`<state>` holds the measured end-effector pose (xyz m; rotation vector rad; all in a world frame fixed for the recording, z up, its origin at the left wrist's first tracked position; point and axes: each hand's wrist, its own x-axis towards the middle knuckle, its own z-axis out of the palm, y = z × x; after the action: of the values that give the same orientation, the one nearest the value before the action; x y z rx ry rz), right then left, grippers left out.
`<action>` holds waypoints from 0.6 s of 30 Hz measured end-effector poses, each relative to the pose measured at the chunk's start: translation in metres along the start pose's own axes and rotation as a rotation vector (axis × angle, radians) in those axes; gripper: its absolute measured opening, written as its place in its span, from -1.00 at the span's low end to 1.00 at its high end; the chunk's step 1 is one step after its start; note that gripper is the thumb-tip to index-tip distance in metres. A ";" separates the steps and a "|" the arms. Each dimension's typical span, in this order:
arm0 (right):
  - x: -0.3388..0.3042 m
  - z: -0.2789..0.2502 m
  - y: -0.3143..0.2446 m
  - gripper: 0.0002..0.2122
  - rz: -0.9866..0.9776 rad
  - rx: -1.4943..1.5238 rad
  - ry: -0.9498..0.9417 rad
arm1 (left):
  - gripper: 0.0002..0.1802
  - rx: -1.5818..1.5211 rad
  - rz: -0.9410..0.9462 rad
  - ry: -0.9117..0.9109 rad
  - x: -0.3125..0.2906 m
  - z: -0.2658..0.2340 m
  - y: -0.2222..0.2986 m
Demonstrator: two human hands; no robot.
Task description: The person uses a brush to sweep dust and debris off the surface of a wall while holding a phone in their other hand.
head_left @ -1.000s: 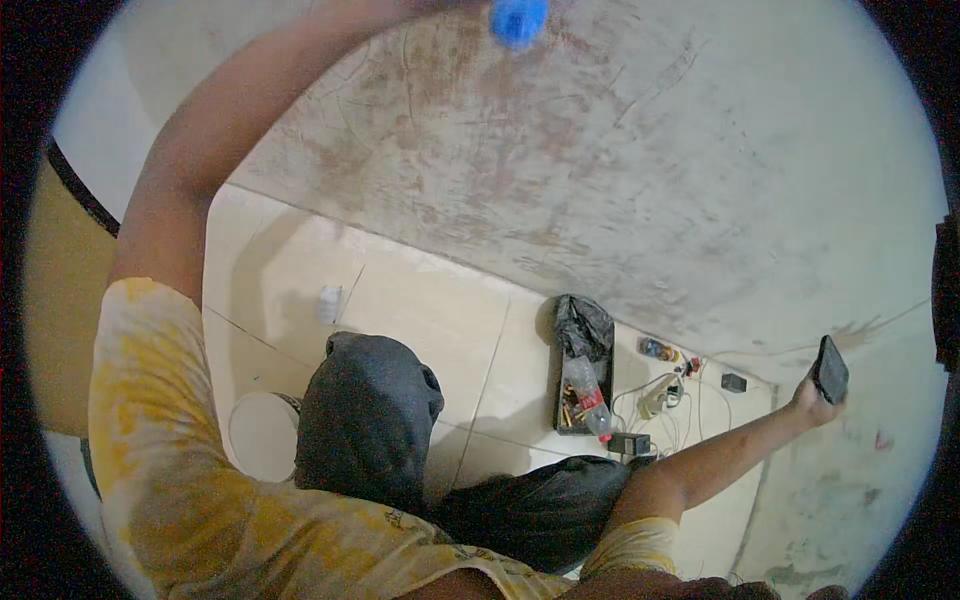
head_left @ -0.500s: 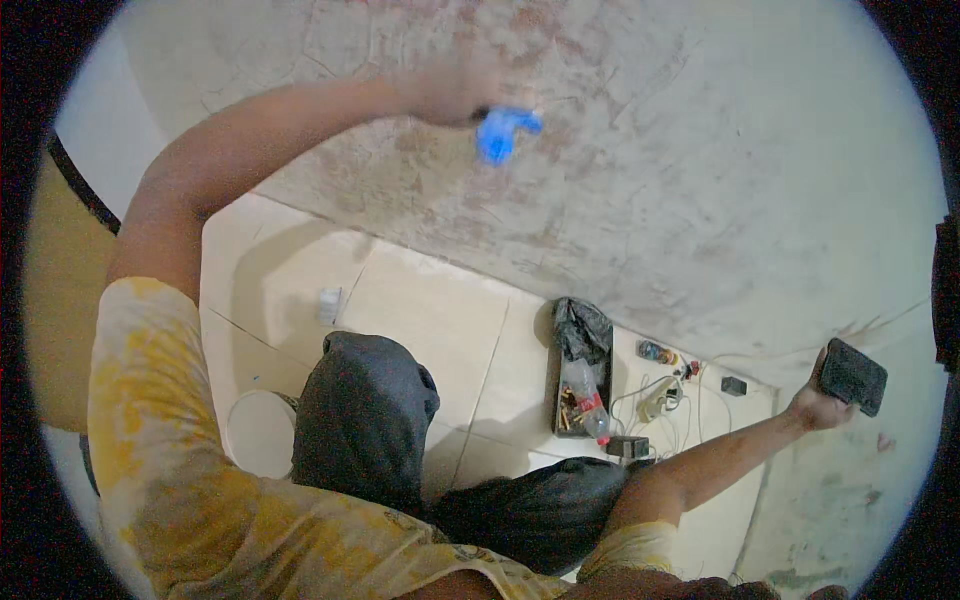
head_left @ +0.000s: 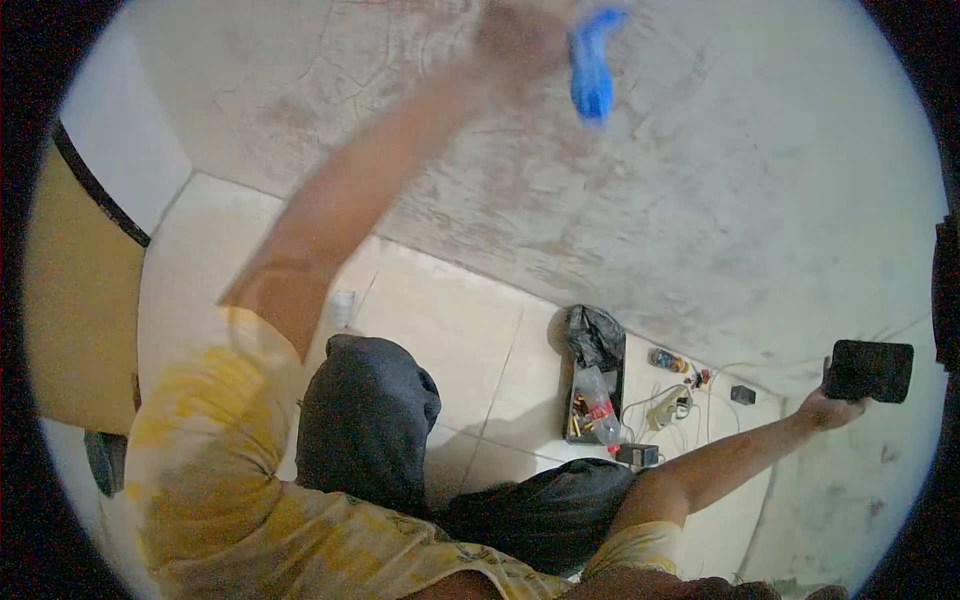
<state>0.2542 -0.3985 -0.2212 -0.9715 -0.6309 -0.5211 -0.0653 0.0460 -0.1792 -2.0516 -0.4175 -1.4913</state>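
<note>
Smeared by motion, my left hand (head_left: pixel 525 42) is high against the stained grey wall (head_left: pixel 640 190). A bright blue thing (head_left: pixel 592 72), long and bent at its top, sticks out of that hand on its right side; blur hides its kind. At the far right, my right hand (head_left: pixel 838 408) grips a flat black rectangular thing (head_left: pixel 872 371) from below, beside the right part of the wall. I cannot tell what that black thing is.
On the tiled floor (head_left: pixel 455 300), a black tray (head_left: pixel 622 375) holds a black plastic bag and a clear bottle (head_left: pixel 598 400). Cables, a power strip (head_left: pixel 668 408) and a black adapter (head_left: pixel 637 454) lie beside it. A small white container (head_left: pixel 342 308) stands near my left knee.
My left arm has swung up and to the right along the wall, taking the blue thing along. The black thing in my right hand has tilted slightly and shifted a little right.
</note>
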 end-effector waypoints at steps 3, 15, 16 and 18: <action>0.003 -0.001 -0.002 -0.53 -0.025 -0.031 -0.006 | -0.69 -0.196 0.052 -0.239 -0.052 0.019 0.070; 0.008 -0.002 -0.007 -0.57 0.016 0.217 -0.053 | -0.81 -0.744 -0.719 -0.532 0.005 -0.014 0.065; 0.007 -0.001 -0.008 -0.57 0.016 0.232 -0.054 | -0.80 -0.636 -0.724 -0.261 0.012 -0.007 0.058; 0.003 0.005 -0.005 -0.57 -0.067 -0.004 -0.019 | -0.74 -0.586 -0.736 -0.122 0.009 0.000 0.043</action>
<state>0.2520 -0.3965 -0.2140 -0.9630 -0.6818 -0.5730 -0.0381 0.0112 -0.1815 -2.6128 -0.9536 -2.1031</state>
